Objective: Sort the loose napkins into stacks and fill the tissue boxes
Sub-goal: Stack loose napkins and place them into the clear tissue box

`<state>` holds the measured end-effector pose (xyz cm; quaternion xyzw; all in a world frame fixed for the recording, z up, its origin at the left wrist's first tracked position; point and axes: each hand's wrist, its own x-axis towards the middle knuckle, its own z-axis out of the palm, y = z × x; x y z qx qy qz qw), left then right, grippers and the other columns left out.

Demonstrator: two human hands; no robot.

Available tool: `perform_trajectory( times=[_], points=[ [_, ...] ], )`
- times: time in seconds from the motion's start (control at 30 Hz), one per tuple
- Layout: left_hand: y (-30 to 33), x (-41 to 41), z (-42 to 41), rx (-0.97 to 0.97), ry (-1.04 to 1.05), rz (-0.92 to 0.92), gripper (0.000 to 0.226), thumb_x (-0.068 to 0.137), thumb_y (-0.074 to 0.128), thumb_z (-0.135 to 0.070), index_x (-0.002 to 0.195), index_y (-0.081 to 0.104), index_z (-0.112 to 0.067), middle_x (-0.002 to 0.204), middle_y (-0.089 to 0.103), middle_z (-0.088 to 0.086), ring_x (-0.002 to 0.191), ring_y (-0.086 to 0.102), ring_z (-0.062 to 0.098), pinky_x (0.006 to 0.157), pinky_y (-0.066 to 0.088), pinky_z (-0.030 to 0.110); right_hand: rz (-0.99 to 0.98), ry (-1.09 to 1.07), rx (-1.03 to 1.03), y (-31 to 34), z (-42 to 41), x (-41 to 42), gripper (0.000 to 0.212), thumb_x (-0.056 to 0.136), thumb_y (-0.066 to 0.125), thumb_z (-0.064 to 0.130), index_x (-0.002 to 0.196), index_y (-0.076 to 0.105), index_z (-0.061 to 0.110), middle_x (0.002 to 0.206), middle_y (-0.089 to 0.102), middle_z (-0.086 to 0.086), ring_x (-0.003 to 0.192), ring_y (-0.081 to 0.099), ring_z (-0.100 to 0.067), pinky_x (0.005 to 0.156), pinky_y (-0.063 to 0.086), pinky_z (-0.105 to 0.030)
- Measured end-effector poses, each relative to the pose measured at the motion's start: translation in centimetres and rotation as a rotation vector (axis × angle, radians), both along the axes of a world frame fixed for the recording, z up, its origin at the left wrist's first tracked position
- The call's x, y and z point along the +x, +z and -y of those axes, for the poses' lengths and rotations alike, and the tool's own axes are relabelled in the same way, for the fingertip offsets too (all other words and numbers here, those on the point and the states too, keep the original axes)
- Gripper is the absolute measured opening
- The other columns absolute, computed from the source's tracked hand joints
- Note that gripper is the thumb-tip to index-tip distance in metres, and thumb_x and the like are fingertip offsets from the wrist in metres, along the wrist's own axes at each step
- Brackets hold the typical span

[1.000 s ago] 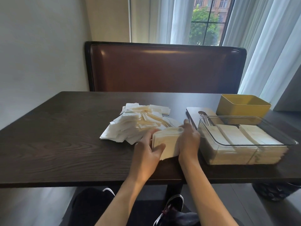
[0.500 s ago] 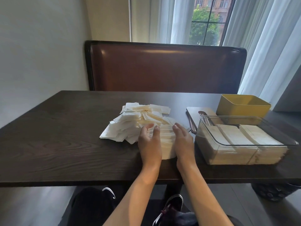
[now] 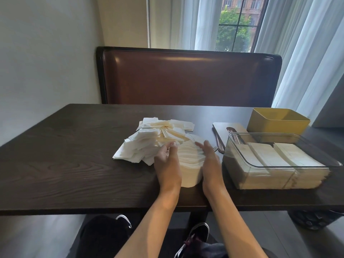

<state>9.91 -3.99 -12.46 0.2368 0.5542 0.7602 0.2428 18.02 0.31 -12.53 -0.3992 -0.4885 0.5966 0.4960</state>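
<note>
While both forearms reach in from the near edge of the dark wooden table (image 3: 55, 175), the two hands flank one stack of napkins (image 3: 189, 164) lying flat on the tabletop. Left hand (image 3: 166, 164): palm against the stack's left side, fingers straight and pointing away from the person, fingertips at the edge of the loose pile. Right hand (image 3: 211, 162): palm against the stack's right side, fingers likewise extended. The hands stand apart with the stack pressed between them; neither curls around it. The stack's layers fan slightly at the far end.

Below the table edge, dark trousers and a pair of dark shoes with white soles (image 3: 193, 239) show on the floor.

Just beyond and to the left of the stack, touching it, lies the loose pile of napkins (image 3: 154, 138), white and cream sheets at mixed angles.

To the right of the right hand stands a clear plastic box (image 3: 234, 146), holding rows of napkins packed side by side, well below its rim. Behind it lies a flat light board (image 3: 219, 127) with cutlery (image 3: 217, 144) along its left edge; which pieces cannot be told. A yellow box (image 3: 277, 125) stands on the far part of the board, open on top.

Farther back: a brown leather bench back (image 3: 186, 79), then white curtains (image 3: 301, 53) and a window (image 3: 236, 25) with a tree and a brick building outside.
</note>
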Motion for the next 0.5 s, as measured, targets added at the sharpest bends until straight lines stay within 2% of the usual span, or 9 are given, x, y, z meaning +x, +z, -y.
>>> perform_trajectory(
  times=[0.07,0.1,0.17,0.23,0.3,0.4,0.5],
  points=[
    [-0.2,-0.3,-0.2,-0.024,0.029,-0.012,0.018,0.099,0.056,-0.019,0.106,0.073,-0.019,0.099,0.071,-0.011,0.092,0.065,-0.001,0.074,0.045,0.009,-0.004,-0.005,0.015,0.1,0.0,0.1,0.029,0.104,0.042,0.038,0.102,0.067,0.025,0.088,0.074,0.017,0.084,0.069,0.003,0.07,0.051,-0.015],
    [-0.2,-0.5,-0.3,-0.033,0.042,-0.018,0.021,0.098,0.055,-0.017,0.108,0.073,-0.017,0.096,0.071,-0.009,0.088,0.065,0.002,0.073,0.045,0.012,0.006,0.007,0.018,0.2,0.0,0.1,0.026,0.103,0.043,0.035,0.101,0.067,0.026,0.084,0.073,0.02,0.081,0.068,0.005,0.067,0.049,-0.014],
    [-0.2,-0.7,-0.3,-0.044,0.056,-0.008,0.026,0.098,0.051,-0.012,0.112,0.073,-0.016,0.093,0.069,-0.009,0.084,0.062,0.0,0.073,0.045,0.012,0.071,0.015,0.046,0.5,0.2,-0.1,0.026,0.102,0.047,0.031,0.116,0.066,0.02,0.1,0.074,0.012,0.096,0.067,-0.003,0.074,0.048,-0.018],
    [0.1,-0.7,-0.2,-0.038,0.039,0.023,0.03,0.099,0.048,-0.011,0.115,0.072,-0.017,0.107,0.069,-0.011,0.102,0.061,-0.001,0.084,0.043,0.011,0.094,-0.011,0.052,0.5,0.1,-0.3,0.037,0.1,0.051,0.03,0.133,0.057,0.015,0.123,0.065,0.004,0.105,0.06,-0.003,0.077,0.044,-0.018],
    [0.2,-0.8,0.0,-0.011,0.012,0.033,0.028,0.1,0.048,-0.015,0.115,0.072,-0.018,0.111,0.069,-0.014,0.108,0.06,-0.002,0.089,0.042,0.012,0.087,-0.021,0.052,0.5,0.0,-0.3,0.044,0.1,0.052,0.032,0.14,0.048,0.017,0.129,0.056,0.005,0.105,0.053,0.0,0.074,0.038,-0.015],
    [0.1,-0.8,-0.1,-0.012,-0.004,-0.029,0.022,0.097,0.058,-0.02,0.112,0.073,-0.017,0.104,0.073,-0.013,0.098,0.064,-0.008,0.08,0.045,0.007,0.129,-0.019,0.077,0.4,-0.4,-0.4,0.044,0.098,0.055,0.034,0.138,0.05,0.017,0.127,0.057,0.005,0.111,0.054,-0.007,0.075,0.041,-0.016],
    [0.1,-1.2,-0.2,-0.036,0.029,-0.038,0.025,0.094,0.055,-0.011,0.111,0.071,-0.019,0.093,0.073,-0.014,0.089,0.064,-0.01,0.073,0.045,0.007,0.161,-0.066,0.086,0.2,-0.6,-0.6,0.027,0.097,0.058,0.028,0.119,0.066,0.015,0.112,0.069,0.001,0.104,0.063,-0.011,0.083,0.051,-0.025]
  ],
)
